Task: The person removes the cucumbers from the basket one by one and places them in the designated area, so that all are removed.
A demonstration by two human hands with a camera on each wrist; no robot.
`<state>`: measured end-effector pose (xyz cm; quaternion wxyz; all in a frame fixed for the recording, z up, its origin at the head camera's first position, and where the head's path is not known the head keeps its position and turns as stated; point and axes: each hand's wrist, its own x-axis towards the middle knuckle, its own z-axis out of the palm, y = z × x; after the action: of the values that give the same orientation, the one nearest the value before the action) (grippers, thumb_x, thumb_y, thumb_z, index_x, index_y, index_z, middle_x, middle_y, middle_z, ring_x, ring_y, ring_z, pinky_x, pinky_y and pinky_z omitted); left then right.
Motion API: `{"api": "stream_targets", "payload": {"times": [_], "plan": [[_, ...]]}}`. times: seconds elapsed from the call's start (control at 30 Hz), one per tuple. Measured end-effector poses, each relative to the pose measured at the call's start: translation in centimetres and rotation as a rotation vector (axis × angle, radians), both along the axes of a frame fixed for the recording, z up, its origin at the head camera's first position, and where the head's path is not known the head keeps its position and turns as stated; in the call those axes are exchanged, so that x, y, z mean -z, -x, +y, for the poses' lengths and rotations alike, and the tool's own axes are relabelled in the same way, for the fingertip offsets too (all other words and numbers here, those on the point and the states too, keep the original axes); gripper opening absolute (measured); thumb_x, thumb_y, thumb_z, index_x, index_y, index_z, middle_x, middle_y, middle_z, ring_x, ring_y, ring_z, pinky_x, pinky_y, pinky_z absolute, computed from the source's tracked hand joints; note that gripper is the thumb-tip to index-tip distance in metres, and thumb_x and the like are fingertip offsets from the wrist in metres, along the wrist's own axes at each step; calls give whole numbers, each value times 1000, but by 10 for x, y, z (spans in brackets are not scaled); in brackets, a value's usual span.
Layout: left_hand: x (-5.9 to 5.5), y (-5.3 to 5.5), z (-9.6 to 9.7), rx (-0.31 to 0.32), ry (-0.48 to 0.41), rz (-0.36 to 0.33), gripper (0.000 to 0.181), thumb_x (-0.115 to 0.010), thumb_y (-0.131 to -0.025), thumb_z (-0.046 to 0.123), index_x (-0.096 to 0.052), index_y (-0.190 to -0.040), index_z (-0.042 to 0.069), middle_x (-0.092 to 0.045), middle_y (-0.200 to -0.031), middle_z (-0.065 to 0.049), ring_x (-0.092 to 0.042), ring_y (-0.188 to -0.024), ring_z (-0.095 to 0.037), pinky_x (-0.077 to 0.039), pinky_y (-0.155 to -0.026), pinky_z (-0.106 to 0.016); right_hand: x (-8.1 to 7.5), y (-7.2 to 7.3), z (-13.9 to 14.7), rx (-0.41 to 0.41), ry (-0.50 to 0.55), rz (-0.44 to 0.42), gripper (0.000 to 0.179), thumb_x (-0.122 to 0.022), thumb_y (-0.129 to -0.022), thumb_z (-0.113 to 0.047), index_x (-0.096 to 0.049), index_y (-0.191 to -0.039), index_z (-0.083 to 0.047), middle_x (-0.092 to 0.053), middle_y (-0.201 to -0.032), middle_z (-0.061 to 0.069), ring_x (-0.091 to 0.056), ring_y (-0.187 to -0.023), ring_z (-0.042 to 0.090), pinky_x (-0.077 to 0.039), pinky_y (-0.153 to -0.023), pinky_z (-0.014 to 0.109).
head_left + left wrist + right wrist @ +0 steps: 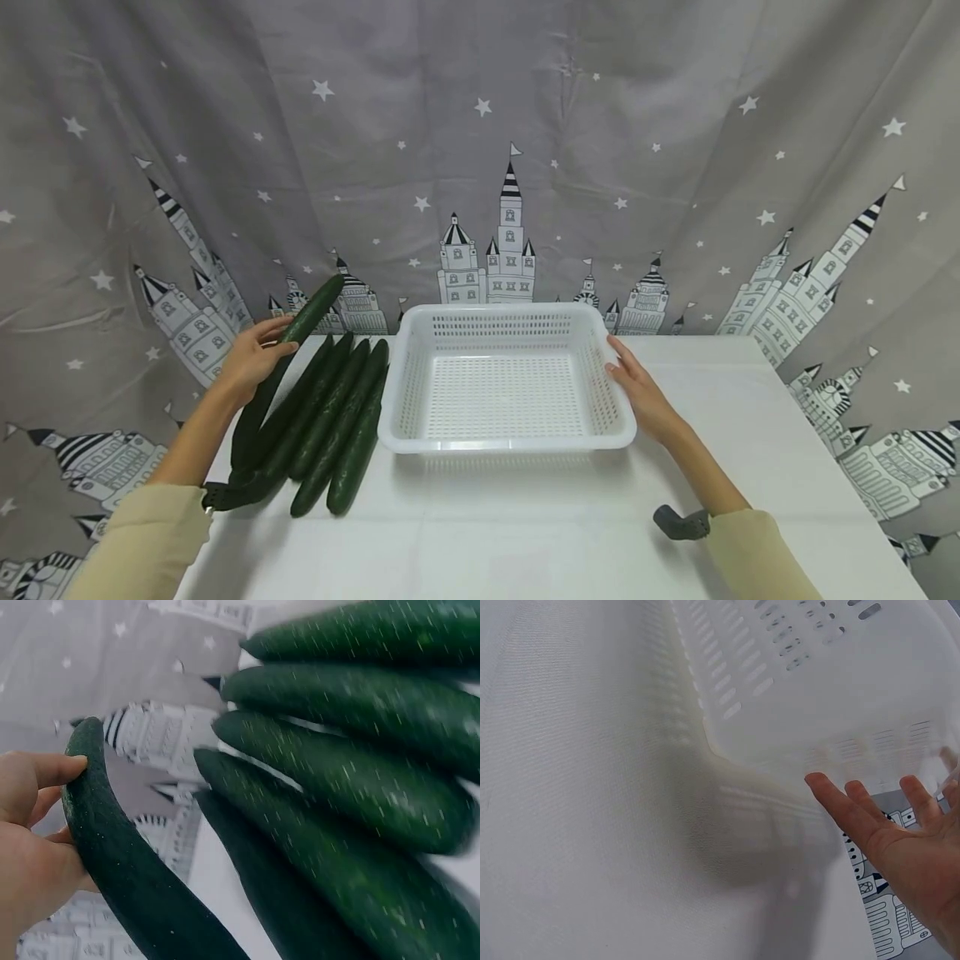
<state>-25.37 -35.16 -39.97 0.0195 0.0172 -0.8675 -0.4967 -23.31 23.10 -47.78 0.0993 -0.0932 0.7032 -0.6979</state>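
My left hand (255, 354) grips a long dark green cucumber (112, 817) between thumb and fingers, its far end raised above the table in the head view. Several other cucumbers (358, 442) lie side by side just to the right of that hand. In the middle stands a white plastic basket (506, 445) with slotted walls, and no cucumber shows inside it. My right hand (641, 392) is at the basket's right side, with its fingertips at the rim. Seen from the right wrist, the fingers (847, 806) are spread and fairly straight beside the basket wall.
A white table (480, 533) carries the basket and cucumbers. Behind it and along both sides hangs a grey curtain (480, 50) printed with castles and stars. Black straps show near both cuffs, the right one (678, 523) just above the tabletop.
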Motion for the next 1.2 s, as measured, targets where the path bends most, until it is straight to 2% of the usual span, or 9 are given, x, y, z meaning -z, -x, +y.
{"api": "stream_targets", "payload": {"times": [0.17,0.63,0.87,1.03,1.2], "plan": [[13,-3,-17,-30,12,-39,59,-53,-103,11,-28,-153,-5,-25,-150,-41,-22,-137,-58,-26,-106,-70,-2,-1,0,-5,4,2,64,-37,-110,-28,0,-162,-21,-17,-162,21,-30,-141,46,-41,-104,52],[40,-11,-41,-65,56,-116,60,-52,-103,10,-25,-154,-6,-22,-149,-43,-23,-136,-61,-26,-105,-71,0,0,-1,-3,-7,2,64,-35,-110,-28,1,-162,-20,-16,-163,19,-30,-141,46,-42,-103,52],[52,-13,-48,-43,107,-102,58,-53,-101,7,-28,-151,-10,-29,-145,-45,-27,-133,-62,-29,-103,-70,0,0,-1,-4,7,-1,63,-35,-110,-28,0,-162,-21,-15,-163,18,-29,-142,46,-41,-103,52],[59,-14,-53,-23,138,-128,58,-52,-102,10,-28,-151,-10,-28,-145,-45,-25,-132,-63,-29,-102,-72,0,0,-1,-8,2,8,63,-35,-110,-27,1,-162,-19,-16,-163,19,-30,-141,46,-41,-103,52],[67,-12,-54,-23,156,-121,57,-52,-101,9,-30,-150,-11,-29,-144,-46,-25,-132,-63,-29,-102,-72,1,0,-1,-8,5,6,63,-35,-110,-27,0,-162,-19,-16,-162,19,-31,-141,46,-42,-103,52]]}}
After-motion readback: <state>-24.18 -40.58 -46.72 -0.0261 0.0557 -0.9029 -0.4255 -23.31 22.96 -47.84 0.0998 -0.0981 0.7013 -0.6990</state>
